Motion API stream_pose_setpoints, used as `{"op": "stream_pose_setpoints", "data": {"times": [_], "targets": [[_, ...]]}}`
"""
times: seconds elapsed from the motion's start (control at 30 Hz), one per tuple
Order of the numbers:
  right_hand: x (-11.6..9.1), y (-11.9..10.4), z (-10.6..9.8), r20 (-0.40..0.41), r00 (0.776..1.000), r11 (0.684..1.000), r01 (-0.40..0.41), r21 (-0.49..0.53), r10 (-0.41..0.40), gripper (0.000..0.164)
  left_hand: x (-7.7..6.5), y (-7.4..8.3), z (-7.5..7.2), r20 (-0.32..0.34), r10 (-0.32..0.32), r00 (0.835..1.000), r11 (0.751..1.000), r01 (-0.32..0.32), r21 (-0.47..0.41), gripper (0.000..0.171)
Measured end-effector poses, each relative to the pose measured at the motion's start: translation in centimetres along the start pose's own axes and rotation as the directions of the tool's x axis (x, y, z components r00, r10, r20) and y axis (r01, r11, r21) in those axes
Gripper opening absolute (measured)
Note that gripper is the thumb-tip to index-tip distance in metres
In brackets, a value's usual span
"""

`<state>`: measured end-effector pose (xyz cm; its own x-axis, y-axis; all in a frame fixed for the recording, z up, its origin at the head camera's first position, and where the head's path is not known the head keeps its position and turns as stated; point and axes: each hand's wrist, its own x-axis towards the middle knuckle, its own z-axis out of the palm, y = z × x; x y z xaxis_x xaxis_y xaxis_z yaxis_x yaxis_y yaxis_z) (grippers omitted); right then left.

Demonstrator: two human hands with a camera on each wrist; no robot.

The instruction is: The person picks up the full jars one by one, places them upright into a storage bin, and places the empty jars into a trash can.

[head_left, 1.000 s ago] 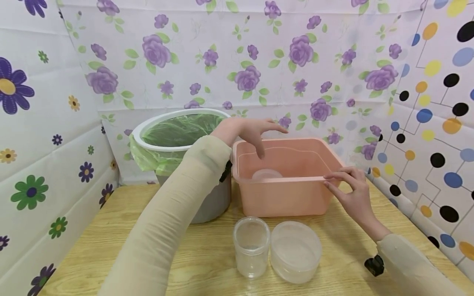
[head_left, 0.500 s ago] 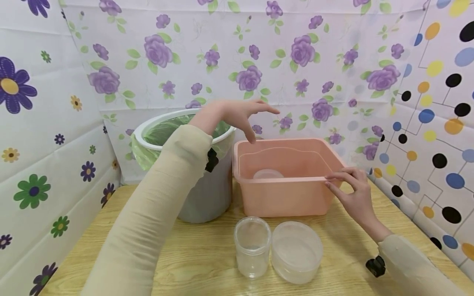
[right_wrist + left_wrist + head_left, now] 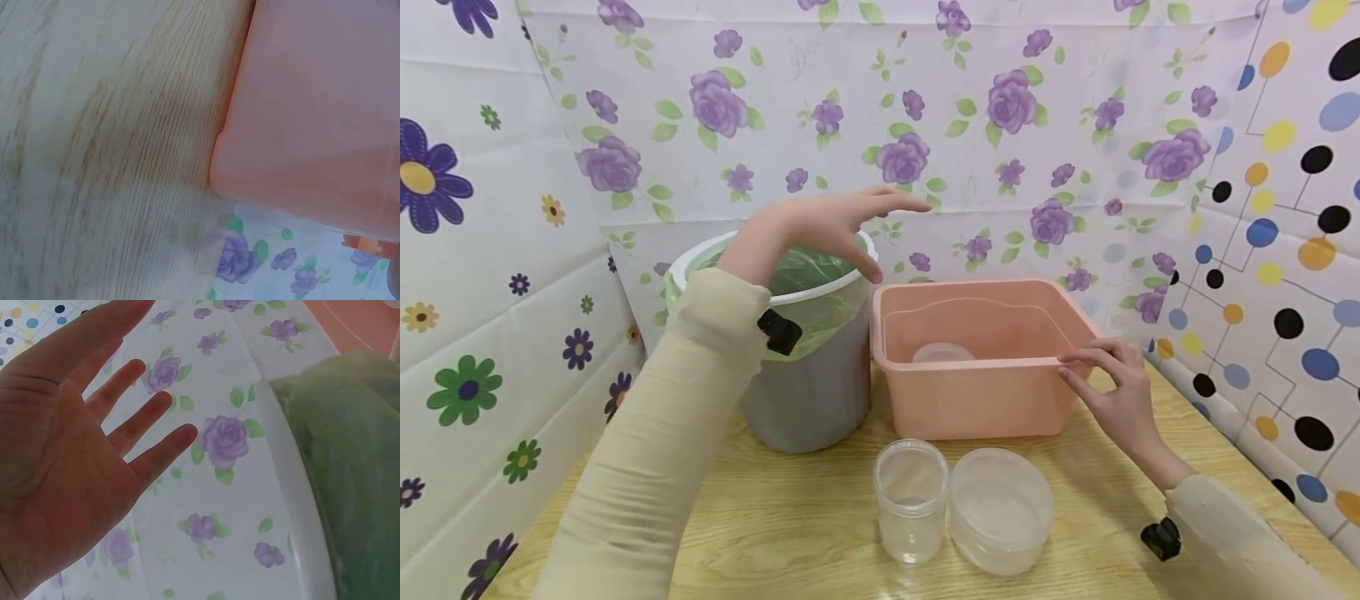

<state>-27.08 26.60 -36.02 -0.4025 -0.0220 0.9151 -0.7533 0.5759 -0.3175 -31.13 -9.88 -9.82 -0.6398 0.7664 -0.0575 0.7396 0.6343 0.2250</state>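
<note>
My left hand hovers over the grey bin, fingers spread and holding nothing. The left wrist view shows its bare palm beside the bin's white rim. A green bag lines the bin. With thumb and fingers my right hand pinches the near right rim of the pink tub. In the right wrist view the tub's side fills the right part, with only a sliver of finger at the edge. Inside the tub lies a round translucent container, partly hidden by the front wall.
Before the tub, a tall clear jar and a wide round clear container stand side by side on the wooden table. A floral cloth hangs behind, and patterned cloths close off both sides.
My left hand has moved left and slightly up, from over the pink tub to over the bin, with nothing in it. The right hand has stayed on the tub's rim.
</note>
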Motion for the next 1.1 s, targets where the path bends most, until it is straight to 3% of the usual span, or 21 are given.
{"op": "stream_pose_setpoints", "data": {"times": [0.2, 0.47, 0.73, 0.93, 1.1], "targets": [[0.0, -0.1, 0.0, -0.005, 1.0, 1.0, 0.003, -0.003, -0.003, 0.036, -2.4, -0.5, 1.4, -0.093, 0.037, 0.995, 0.999, -0.039, -0.017, 0.092], [-0.1, 0.3, 0.0, -0.009, 1.0, 1.0, 0.022, 0.0, -0.022, 0.033, -5.8, -1.1, 3.7, -0.243, 0.036, 0.969, 0.999, -0.028, 0.036, 0.089], [0.0, -0.4, -0.1, -0.014, 1.0, 1.0, -0.001, -0.011, 0.001, 0.036, -7.8, -3.2, 5.1, -0.391, 0.089, 0.916, 0.996, -0.075, 0.05, 0.07], [0.0, -0.4, 0.0, -0.012, 1.0, 1.0, 0.003, -0.01, -0.003, 0.036, -10.0, -4.2, 6.3, -0.47, 0.073, 0.88, 0.997, -0.056, 0.049, 0.064], [0.1, -0.3, 0.0, -0.019, 1.0, 1.0, 0.011, -0.012, -0.011, 0.034, -11.8, -4.9, 7.2, -0.543, 0.065, 0.837, 0.998, -0.046, 0.05, 0.061]]}}
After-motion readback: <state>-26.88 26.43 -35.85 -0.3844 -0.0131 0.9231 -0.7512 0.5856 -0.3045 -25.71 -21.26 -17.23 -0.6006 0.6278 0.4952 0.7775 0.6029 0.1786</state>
